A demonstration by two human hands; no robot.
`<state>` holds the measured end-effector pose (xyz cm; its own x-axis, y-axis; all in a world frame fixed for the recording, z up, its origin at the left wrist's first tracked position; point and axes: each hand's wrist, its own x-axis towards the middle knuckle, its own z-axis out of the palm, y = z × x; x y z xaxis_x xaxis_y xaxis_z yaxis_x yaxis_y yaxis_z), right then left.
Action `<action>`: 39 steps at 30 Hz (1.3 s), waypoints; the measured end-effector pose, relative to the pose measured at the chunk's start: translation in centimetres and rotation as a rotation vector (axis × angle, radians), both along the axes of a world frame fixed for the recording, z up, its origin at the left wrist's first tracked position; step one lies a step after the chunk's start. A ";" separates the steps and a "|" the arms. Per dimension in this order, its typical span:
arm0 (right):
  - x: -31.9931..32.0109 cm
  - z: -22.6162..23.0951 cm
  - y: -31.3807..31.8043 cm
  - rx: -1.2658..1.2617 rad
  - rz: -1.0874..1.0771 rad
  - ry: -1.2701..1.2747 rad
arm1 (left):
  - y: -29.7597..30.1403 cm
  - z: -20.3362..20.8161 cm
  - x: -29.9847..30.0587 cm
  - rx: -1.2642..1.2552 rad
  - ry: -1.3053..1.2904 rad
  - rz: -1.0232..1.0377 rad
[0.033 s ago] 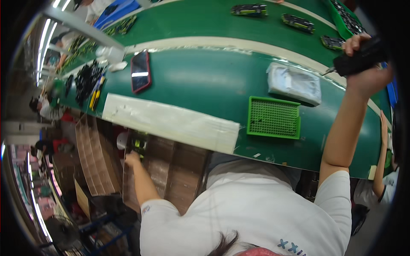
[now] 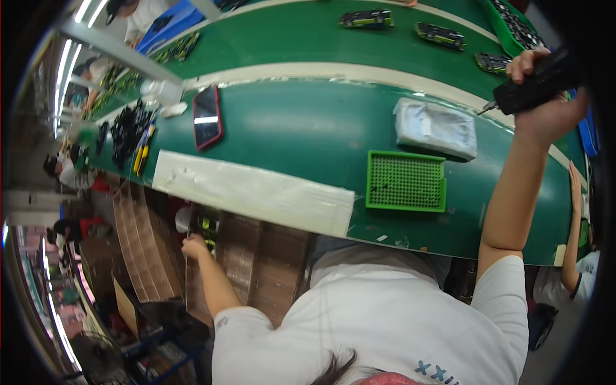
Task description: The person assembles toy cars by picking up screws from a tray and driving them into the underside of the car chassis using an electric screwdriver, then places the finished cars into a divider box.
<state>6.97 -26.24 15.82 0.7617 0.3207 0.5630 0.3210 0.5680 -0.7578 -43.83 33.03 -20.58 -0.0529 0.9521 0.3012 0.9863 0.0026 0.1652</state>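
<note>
My right hand (image 2: 545, 122) is raised over the right side of the bench, wrapped round a black electric screwdriver (image 2: 536, 86). Its bit points down and left, in the air above the bench. Down at the left, below the bench edge, my left hand (image 2: 194, 246) is at the left side of a brown compartment tray (image 2: 276, 260). Its fingers look curled in; what they hold, if anything, is hidden. Just beyond that hand, a dark and yellow-green toy car part (image 2: 208, 224) shows in the tray.
On the green bench lie a phone (image 2: 206, 117), yellow-handled pliers (image 2: 142, 154), black parts (image 2: 131, 131), a green basket (image 2: 405, 181) and a plastic-wrapped block (image 2: 436, 130). A second divided tray (image 2: 144, 250) stands at left. Toy car bodies (image 2: 366, 18) lie on the belt beyond.
My left hand has drawn back slightly toward me in the tray. The bench things have shifted a little left in the picture. The screwdriver stays raised in my right hand.
</note>
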 end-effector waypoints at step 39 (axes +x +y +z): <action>2.3 3.0 -5.2 0.179 -0.488 -0.293 | -39.2 29.6 51.2 -0.391 -0.346 -2.283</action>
